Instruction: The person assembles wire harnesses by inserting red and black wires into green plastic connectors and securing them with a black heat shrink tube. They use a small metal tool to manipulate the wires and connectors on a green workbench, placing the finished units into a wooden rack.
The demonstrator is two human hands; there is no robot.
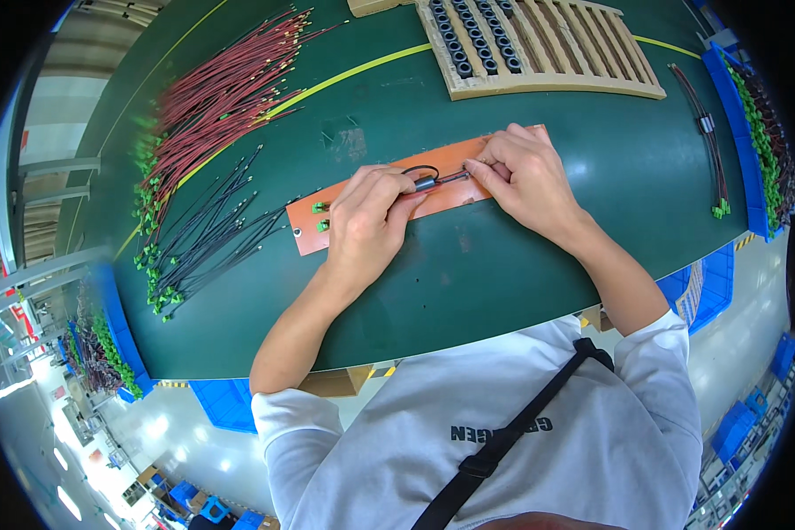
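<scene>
Centre frame, over orange board (375,208) on green table (503,265): left hand (367,221) pinching small dark cylindrical ferrite core (425,184); right hand (526,177) gripping dark wire (455,177) at fingertips, feeding into core. Loop visible above core. Judged: threading step under way; next needs steady pull, core held still. Upper left: red and black wire bundles (212,106). Top: wooden rack (539,44) with cores.

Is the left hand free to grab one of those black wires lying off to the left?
Probably not right now: the left hand is pinching a small dark sleeve. The black wires lie unobstructed beside it, though.
</scene>
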